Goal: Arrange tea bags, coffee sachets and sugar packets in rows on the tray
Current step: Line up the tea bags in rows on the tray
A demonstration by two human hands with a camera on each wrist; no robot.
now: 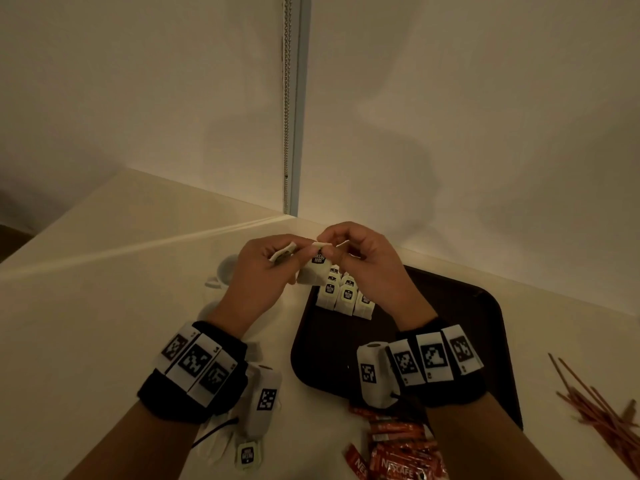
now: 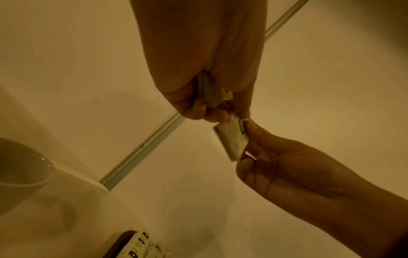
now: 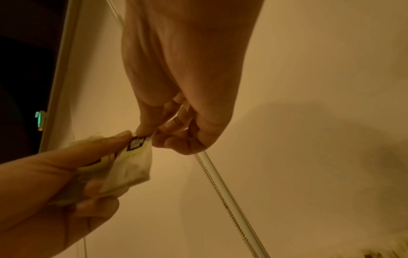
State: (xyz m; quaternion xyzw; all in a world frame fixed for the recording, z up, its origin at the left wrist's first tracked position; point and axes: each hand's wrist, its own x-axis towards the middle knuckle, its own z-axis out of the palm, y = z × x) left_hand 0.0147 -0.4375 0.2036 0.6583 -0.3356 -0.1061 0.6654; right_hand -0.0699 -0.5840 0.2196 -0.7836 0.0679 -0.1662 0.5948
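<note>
Pinching one tea bag [image 1: 317,263] by its top edge, the right hand [image 1: 360,261] held it raised above the far left corner of the tray [image 1: 450,327], thumb and forefinger closed on its paper tag. The left hand [image 1: 263,271] was pressed close beside the right, its fingers curled round a small bundle of bags [image 1: 282,254]; how many lay in that bundle could not be told. In the right wrist view the left thumb [image 3: 92,148] lay against the same bag.

Just below the hands, a cluster of bags [image 1: 344,294] stood on the tray in short rows: about seven labels showed, the far ones partly hidden by the right hand. Near the left wrist one more bag [image 1: 247,455] lay on the counter [image 1: 104,306]. Close to the right forearm a heap of red coffee sachets [image 1: 398,452] lay at the tray's near edge, too overlapped to count. Well to the right of that arm lay a loose pile of thin sticks [image 1: 595,407], also uncountable. Beyond the left hand stood one pale cup [image 1: 228,268].
</note>
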